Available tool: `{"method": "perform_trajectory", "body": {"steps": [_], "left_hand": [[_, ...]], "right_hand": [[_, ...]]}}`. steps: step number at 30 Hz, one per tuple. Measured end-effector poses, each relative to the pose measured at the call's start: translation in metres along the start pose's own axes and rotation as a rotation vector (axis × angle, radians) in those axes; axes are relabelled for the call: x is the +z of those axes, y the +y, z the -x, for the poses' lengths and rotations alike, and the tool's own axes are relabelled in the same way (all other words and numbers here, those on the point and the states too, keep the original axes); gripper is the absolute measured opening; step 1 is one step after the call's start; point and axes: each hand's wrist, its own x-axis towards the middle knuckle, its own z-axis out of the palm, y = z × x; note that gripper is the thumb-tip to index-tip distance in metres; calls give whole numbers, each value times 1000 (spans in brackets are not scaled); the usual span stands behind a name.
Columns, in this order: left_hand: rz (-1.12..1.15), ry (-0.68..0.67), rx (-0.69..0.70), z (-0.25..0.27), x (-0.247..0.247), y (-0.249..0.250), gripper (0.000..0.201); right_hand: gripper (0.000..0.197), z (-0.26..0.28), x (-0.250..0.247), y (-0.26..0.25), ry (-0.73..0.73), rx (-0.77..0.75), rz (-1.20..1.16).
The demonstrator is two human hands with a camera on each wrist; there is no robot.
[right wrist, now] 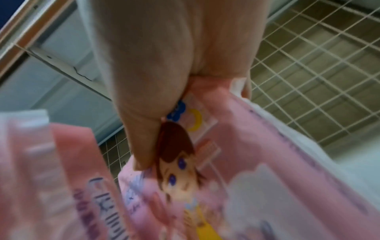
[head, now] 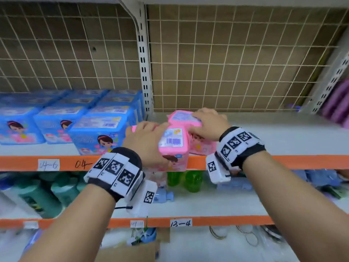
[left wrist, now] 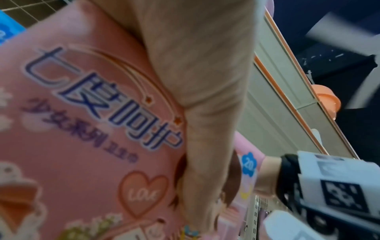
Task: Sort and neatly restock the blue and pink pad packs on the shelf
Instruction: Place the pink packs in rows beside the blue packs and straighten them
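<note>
The left hand grips the top of a pink pad pack that stands at the front edge of the shelf, fingers curled over its upper left side; the left wrist view shows the thumb pressed flat down the pack's front face. The right hand holds a second pink pack, just behind and slightly right of the first, fingers over its top and thumb pressed on its front in the right wrist view. A third pink pack seems to stand under the right hand, though the hand and wrist hide most of it.

Left of the hands, the blue pad packs stand in tidy rows, each with a cartoon girl on the front and a barcode label on top; their lettering is too blurred to read. The orange shelf edge carries a paper tag "04-6" and handwritten "04"; the left wrist cuts off the rest. The front pink pack shows a barcode on top. Up close its face reads "七度呵护", a smaller blurred line beneath, a heart marked "Love" and a blue badge "20".

On the lower shelf are green bottles and a tag "13-4". At far right, purple packs are cut off by the frame.
</note>
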Motion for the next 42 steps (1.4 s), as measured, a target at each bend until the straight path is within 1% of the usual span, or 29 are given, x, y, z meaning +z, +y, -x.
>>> {"method": "perform_trajectory", "body": {"steps": [3,5,7,9,10,11,12,13,15,16,19,20,23,26,27,28,30,31,33,35,37,38,40,41,42], "left_hand": [[7,-13,0,-6,3,-5,118],[6,-22,4,-9,3,-5,119],[16,-24,8,-11,3,-7,119],[30,-28,9,-13,2,-8,119],[32,-27,13,-12,2,-7,119],[31,-24,19,-12,2,-7,119],[25,-18,27,-11,2,-6,119],[14,-10,37,-10,3,-6,118],[4,-3,55,-9,3,-5,117],[3,-2,61,-9,3,-5,115],[9,3,85,-16,-4,-6,114],[25,-3,91,-18,-7,-6,117],[50,-8,136,-25,-13,-10,128],[67,30,193,-29,-13,-12,123],[69,38,203,-30,-13,-13,124],[82,40,211,-30,-14,-15,128],[119,44,236,-30,-16,-21,132],[106,56,258,-31,-18,-26,130],[-1,93,285,-35,-24,-38,125],[-92,127,237,-41,-35,-56,121],[-75,130,137,-49,-45,-73,119],[-69,113,80,-53,-46,-81,121],[-57,38,-35,-58,-39,-92,122],[-19,-17,-89,-58,-33,-95,121],[35,-76,-132,-57,-26,-95,119]], "right_hand": [[57,-17,6,-7,-118,-59,-38],[51,-23,8,-12,-160,-98,-86],[45,-27,9,-16,-150,-105,-272],[43,-23,7,-19,-110,-15,-593],[39,-20,7,-18,-66,19,-696],[33,-17,8,-16,-33,16,-713],[33,-14,10,-15,-26,-5,-645],[39,-12,13,-15,-41,-29,-566],[51,-7,11,-22,-93,-45,-432],[54,-6,8,-28,-129,-54,-399],[47,-6,-7,-45,-270,-156,-335],[50,-4,-12,-50,-313,-159,-329],[70,0,-23,-58,-364,-103,-274],[102,-2,-22,-66,-397,-74,-113],[108,-4,-21,-70,-395,-74,-76],[108,-5,-20,-72,-383,-66,-83],[94,-9,-20,-72,-370,-24,-192],[88,-11,-21,-71,-364,-7,-228],[83,-18,-24,-70,-352,6,-219],[79,-25,-26,-72,-353,-13,-154],[69,-32,-25,-74,-397,-47,-116],[74,-35,-27,-75,-430,-52,-110],[95,-43,-30,-74,-468,-43,-62],[101,-49,-30,-73,-464,-43,-11],[103,-55,-28,-71,-452,-45,40]]}}
